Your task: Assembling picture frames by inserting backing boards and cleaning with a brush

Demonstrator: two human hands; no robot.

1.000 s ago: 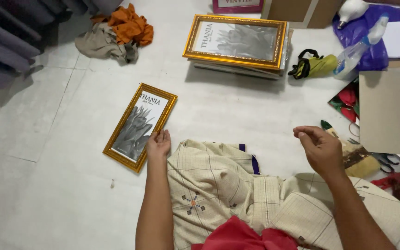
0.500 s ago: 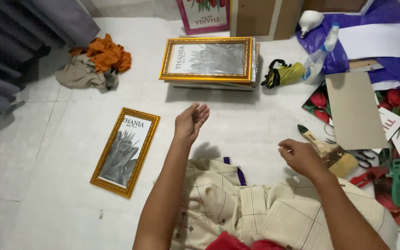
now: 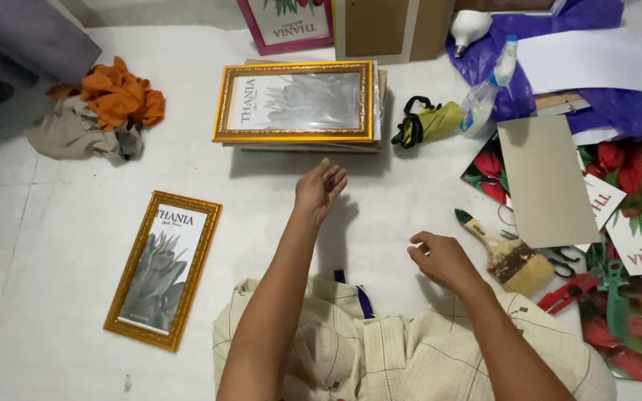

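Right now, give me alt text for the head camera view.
A person's left hand reaches, open, toward a stack of gold picture frames; the right hand hovers near a paintbrush. Another gold frame lies on the white floor.

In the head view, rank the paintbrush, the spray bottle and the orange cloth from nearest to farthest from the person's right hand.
From the right hand:
1. Paintbrush, just to its right on the floor.
2. Spray bottle, farther up and to the right, beside the folded yellow umbrella.
3. Orange cloth, far off at the upper left, across the floor.
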